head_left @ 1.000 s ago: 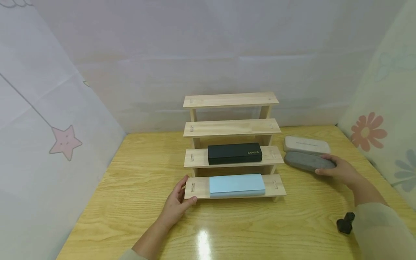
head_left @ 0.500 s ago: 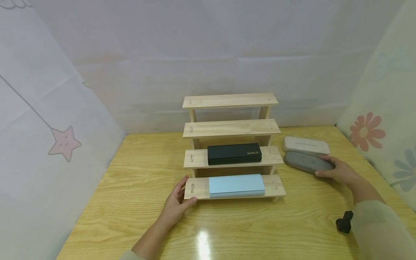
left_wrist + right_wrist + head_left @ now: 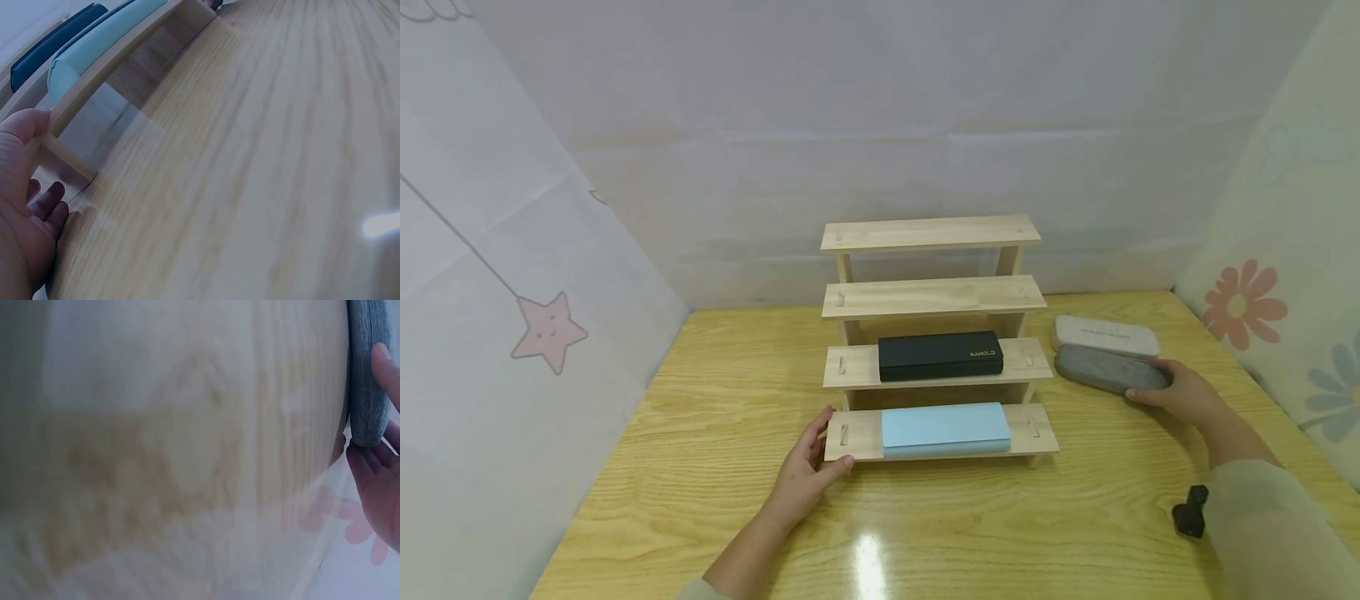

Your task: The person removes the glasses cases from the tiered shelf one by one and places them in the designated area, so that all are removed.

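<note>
My left hand (image 3: 801, 475) holds the left end of the lowest step of a pale wooden stepped rack (image 3: 934, 297). Its thumb lies on the front edge, and the other fingers reach round the end. At the right of the table, my right hand (image 3: 1183, 393) grips the right end of a grey glasses case (image 3: 1108, 370), thumb in front and fingers behind. In the right wrist view, that grey case (image 3: 369, 375) sits between thumb and fingers. A light blue glasses case (image 3: 946, 428) lies on the lowest step, and a black one (image 3: 940, 356) on the step above.
An off-white glasses case (image 3: 1105, 335) lies right behind the grey one. A small black object (image 3: 1190, 512) lies on the wooden table (image 3: 715, 400) near my right sleeve. Fabric walls (image 3: 760, 167) with printed shapes stand behind and at both sides.
The grey case and my right hand have shifted slightly, the case now overlapping more of the off-white one in the head view. My left hand stays on the rack.
</note>
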Demonstrator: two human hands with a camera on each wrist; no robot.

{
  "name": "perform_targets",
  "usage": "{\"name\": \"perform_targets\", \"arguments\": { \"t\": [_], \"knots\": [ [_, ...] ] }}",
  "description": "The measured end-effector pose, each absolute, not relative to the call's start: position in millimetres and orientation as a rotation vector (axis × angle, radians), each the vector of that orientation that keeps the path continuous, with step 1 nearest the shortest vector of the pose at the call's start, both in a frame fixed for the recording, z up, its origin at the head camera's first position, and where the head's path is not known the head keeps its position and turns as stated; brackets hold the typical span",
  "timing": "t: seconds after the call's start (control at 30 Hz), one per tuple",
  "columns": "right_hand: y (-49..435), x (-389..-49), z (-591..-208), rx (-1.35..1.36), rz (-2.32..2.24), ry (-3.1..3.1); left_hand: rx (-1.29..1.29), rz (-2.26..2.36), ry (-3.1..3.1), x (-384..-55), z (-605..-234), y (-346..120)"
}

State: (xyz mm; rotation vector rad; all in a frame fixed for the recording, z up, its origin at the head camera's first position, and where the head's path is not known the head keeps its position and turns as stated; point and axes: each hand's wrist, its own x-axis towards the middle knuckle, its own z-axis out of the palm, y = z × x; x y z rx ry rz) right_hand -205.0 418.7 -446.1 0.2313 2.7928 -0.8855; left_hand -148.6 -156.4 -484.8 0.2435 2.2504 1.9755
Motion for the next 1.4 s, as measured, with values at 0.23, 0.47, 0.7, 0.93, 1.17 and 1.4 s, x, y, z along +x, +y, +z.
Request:
{"name": "perform_targets", "arguments": {
  "t": [0.23, 0.47, 0.7, 0.93, 1.17, 1.4],
  "knots": [
    [419.4, -206.4, -449.6, 0.282, -0.897, 2.804, 0.243, 1.956, 2.276, -148.5, -484.7, -156.6],
    [416.8, -208.7, -448.7, 0.305, -0.881, 2.807, 0.245, 1.964, 2.267, -148.6, -484.2, -156.9],
    [414.5, -211.9, -447.0, 0.351, -0.944, 2.777, 0.246, 1.970, 2.260, -147.7, -483.6, -156.5],
    [415.4, -212.9, -446.9, 0.342, -0.950, 2.786, 0.238, 1.967, 2.254, -146.6, -483.0, -155.7],
    [417.1, -215.6, -447.3, 0.359, -0.951, 2.806, 0.241, 1.970, 2.252, -147.0, -484.1, -155.7],
    [414.5, -215.3, -438.1, 0.381, -1.017, 2.823, 0.241, 1.968, 2.249, -148.7, -483.9, -156.7]
  ]
}}
